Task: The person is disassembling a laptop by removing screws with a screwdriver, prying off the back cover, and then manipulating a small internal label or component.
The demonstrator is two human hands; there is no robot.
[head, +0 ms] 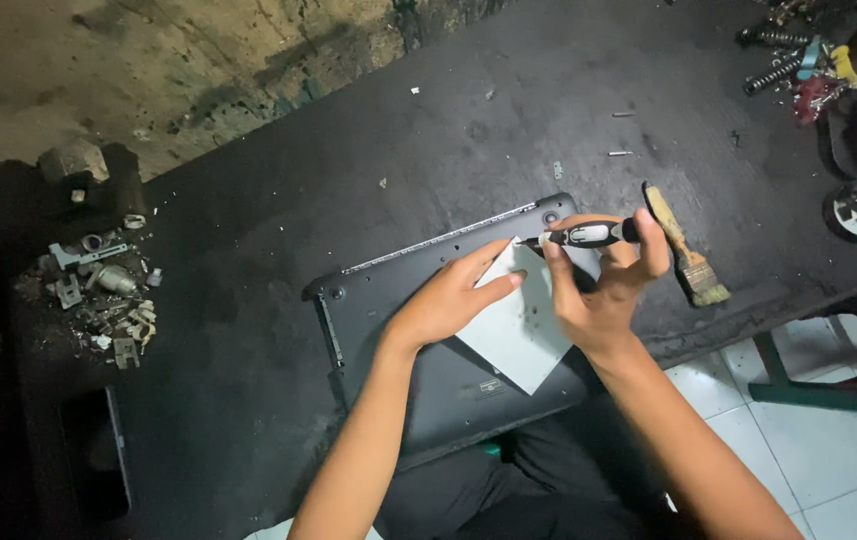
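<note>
Laptop (419,330): dark grey, underside up; small label sticker near its front edge.
Panel (519,325): pale grey, perhaps a cover.
Left hand (454,295): flat, open, on panel.
Right hand (604,290): closed around screwdriver (589,235).

head view | looks steeply down | close over dark workbench (249,230) | single view

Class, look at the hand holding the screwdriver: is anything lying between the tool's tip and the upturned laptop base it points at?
Yes. A pale grey sheet lies on the laptop base, pinned by the left hand. The screwdriver in the right hand has its tip at the sheet's upper corner; whether it touches the sheet or the base cannot be told.
</note>
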